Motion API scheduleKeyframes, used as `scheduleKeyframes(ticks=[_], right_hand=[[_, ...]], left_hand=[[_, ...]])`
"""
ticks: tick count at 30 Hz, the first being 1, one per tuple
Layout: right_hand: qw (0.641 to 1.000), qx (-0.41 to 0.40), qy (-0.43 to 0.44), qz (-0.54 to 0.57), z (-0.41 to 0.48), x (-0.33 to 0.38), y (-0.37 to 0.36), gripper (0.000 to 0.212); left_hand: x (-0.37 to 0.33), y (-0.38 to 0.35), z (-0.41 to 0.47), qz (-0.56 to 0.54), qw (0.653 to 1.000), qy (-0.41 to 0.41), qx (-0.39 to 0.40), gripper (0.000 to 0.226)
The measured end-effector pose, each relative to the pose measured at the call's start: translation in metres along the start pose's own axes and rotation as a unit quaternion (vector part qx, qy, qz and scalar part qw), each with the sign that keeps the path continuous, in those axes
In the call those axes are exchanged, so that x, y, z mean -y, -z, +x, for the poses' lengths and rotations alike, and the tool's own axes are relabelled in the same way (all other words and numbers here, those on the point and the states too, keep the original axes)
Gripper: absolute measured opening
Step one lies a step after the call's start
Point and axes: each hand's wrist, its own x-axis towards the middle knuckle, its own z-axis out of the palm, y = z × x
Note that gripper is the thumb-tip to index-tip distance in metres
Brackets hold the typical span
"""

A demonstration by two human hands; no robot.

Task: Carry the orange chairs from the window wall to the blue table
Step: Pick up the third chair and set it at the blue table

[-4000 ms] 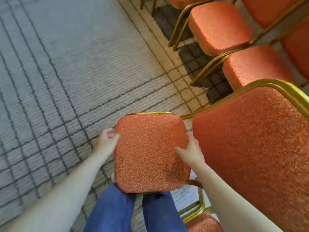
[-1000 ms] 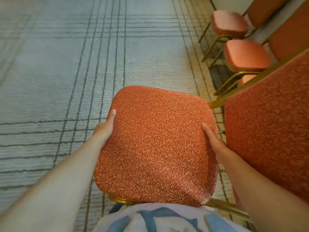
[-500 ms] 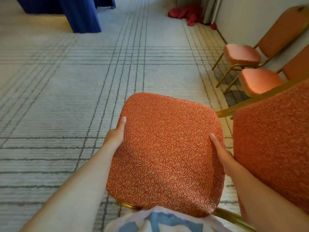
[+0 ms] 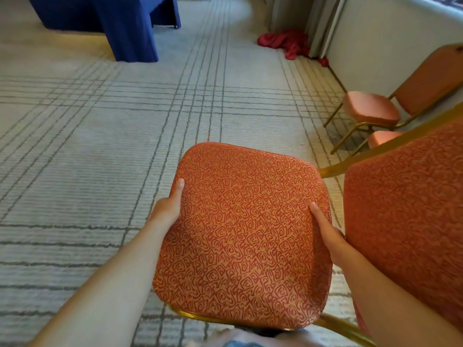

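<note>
I carry an orange chair (image 4: 240,236) with a gold frame, lifted off the carpet in front of my waist, its patterned seat facing up and its backrest (image 4: 406,221) at my right. My left hand (image 4: 169,207) grips the seat's left edge, thumb on top. On the seat's right edge, my right hand (image 4: 325,231) grips the same way, fingers hidden underneath. The blue table (image 4: 105,23), draped in blue cloth, stands far ahead at the upper left.
More orange chairs (image 4: 373,112) stand along the white window wall at the right. A red cloth heap (image 4: 285,43) lies on the floor by the curtain at the far end. Grey lined carpet (image 4: 100,151) stretches between me and the table.
The chair has been lifted from the floor by the row. My view has risen, bringing the blue table and red cloth into sight; my grip on the seat is unchanged.
</note>
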Motion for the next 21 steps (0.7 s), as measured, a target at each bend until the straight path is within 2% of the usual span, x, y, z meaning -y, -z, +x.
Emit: scheduleKeyframes(ticks=[6, 13, 16, 21], right_hand=[[1.000, 0.014, 0.020, 0.001, 0.072, 0.054, -0.048, 0.097], [0.997, 0.049, 0.038, -0.046, 0.192, 0.193, -0.108, 0.087], [0.995, 0.060, 0.022, -0.073, 0.231, 0.228, -0.138, 0.090], [0.992, 0.088, -0.003, -0.087, 0.282, 0.274, -0.191, 0.109]], left_hand=[[-0.039, 0.001, 0.083, -0.017, 1.000, 0.004, -0.010, 0.122], [-0.133, 0.014, 0.205, -0.039, 0.997, 0.056, -0.033, 0.122], [-0.156, 0.024, 0.244, -0.046, 0.995, 0.069, -0.048, 0.117], [-0.180, 0.044, 0.308, -0.056, 0.993, 0.079, -0.061, 0.116]])
